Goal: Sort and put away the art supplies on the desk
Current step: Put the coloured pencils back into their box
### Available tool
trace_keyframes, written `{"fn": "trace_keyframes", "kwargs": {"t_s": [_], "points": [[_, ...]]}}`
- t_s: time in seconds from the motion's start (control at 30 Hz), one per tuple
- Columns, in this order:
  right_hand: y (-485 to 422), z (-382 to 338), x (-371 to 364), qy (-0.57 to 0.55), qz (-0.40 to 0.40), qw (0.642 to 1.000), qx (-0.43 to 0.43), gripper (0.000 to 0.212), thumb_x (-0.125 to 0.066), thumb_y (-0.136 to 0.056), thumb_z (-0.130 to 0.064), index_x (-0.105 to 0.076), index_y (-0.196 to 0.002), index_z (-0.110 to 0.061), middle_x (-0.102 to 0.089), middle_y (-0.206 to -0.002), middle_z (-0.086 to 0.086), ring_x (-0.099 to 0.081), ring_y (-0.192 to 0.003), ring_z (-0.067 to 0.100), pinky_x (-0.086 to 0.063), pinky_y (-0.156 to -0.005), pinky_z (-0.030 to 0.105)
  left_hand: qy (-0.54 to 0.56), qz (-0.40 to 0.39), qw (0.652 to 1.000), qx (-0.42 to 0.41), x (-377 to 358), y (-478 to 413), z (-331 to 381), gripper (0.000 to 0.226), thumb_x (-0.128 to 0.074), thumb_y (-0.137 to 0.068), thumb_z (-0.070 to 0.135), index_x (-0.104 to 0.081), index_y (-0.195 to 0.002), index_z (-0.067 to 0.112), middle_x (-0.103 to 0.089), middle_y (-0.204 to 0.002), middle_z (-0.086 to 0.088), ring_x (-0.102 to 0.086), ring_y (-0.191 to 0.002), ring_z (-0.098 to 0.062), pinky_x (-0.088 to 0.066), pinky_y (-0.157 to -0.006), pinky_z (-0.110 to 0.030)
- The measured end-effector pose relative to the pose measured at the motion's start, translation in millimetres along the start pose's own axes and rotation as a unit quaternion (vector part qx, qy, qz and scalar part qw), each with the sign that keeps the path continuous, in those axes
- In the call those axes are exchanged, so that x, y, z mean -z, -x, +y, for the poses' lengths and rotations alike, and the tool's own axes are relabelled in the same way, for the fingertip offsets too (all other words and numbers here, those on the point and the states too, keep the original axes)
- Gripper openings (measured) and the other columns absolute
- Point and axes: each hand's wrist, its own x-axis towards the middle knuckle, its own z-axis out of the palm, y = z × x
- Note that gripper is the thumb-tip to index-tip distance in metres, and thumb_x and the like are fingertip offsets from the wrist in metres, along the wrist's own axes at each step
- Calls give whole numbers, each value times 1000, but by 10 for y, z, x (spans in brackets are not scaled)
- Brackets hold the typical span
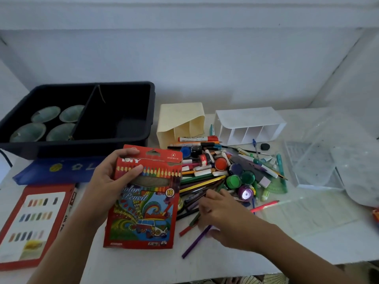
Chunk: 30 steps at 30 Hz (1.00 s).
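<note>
Red pencil box (143, 201), top-left corner in left fingers (126, 153)

Two bare arms show from the near edge: the left forearm (67, 242) and the right forearm (297, 251), both unsleeved. The left hand (106, 177) and right hand (223, 218) are bare too, slim-fingered.

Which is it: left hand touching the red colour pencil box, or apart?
Touching. The head view shows the left hand gripping the colour pencil box near its top.
</note>
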Motion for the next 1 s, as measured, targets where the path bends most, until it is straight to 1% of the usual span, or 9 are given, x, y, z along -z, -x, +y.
{"fn": "trace_keyframes", "kwargs": {"t_s": [0.13,0.27,0.43,0.6,0.7,0.77,0.83,0.93,1.0], "points": [[8,25,-11,6,24,1000,17,14,-69,-90,-37,-73,-103,-35,-51,-98,-12,-35,-96,10,-26,-76,29,-2,13,1000,6,-3,26,-11,40,-73,-82,31,-63,-120,36,-71,-104,16,-76,-97,-24,-63,-63,-40],[-43,112,42,-100,37,994,-12,19,-61,-97,-34,-68,-114,-32,-51,-105,-13,-38,-101,6,-36,-83,26,-2,27,1000,-9,32,16,44,38,-73,-85,30,-63,-121,34,-72,-109,12,-76,-100,-25,-63,-66,-41],[-96,218,166,-237,80,966,-68,14,-67,-94,-30,-71,-108,-30,-54,-103,-18,-49,-104,3,-46,-87,23,4,57,998,-17,188,9,115,41,-74,-82,33,-64,-122,33,-71,-117,7,-74,-104,-28,-63,-69,-45],[-189,319,404,-302,187,929,-106,8,-61,-96,-29,-68,-100,-30,-59,-94,-19,-58,-88,8,-47,-72,17,16,65,997,-29,310,1,203,40,-74,-82,32,-66,-120,35,-72,-111,13,-75,-101,-23,-63,-64,-40],[-325,289,563,-348,280,885,-136,15,-48,-99,-39,-61,-101,-31,-62,-91,-16,-58,-82,6,-43,-66,14,7,51,998,-38,266,13,258,44,-75,-80,35,-65,-123,37,-71,-111,14,-75,-99,-24,-63,-65,-40],[-459,264,661,-316,313,884,-142,19,-41,-101,-45,-56,-106,-34,-63,-85,-11,-59,-77,8,-45,-61,17,-19,38,998,-50,209,28,298,48,-75,-80,37,-63,-126,39,-70,-113,16,-76,-99,-22,-63,-66,-40],[-599,250,769,-239,311,910,-136,20,-39,-105,-42,-53,-117,-38,-60,-78,-9,-55,-70,9,-43,-55,20,-53,22,996,-66,156,42,338,49,-75,-82,36,-61,-129,41,-68,-115,18,-75,-100,-19,-64,-66,-39],[-772,228,945,-156,277,941,-113,24,-42,-107,-33,-58,-124,-35,-59,-95,-12,-54,-87,7,-48,-72,29,-88,2,992,-89,108,48,400,48,-74,-85,35,-59,-130,44,-67,-115,21,-74,-102,-14,-64,-66,-35],[-852,202,1031,-88,259,956,-101,23,-47,-105,-30,-63,-121,-34,-59,-100,-11,-53,-97,12,-41,-85,41,-99,-12,990,-99,93,50,440,48,-73,-85,35,-59,-130,44,-66,-115,22,-73,-103,-13,-64,-65,-32]]}}
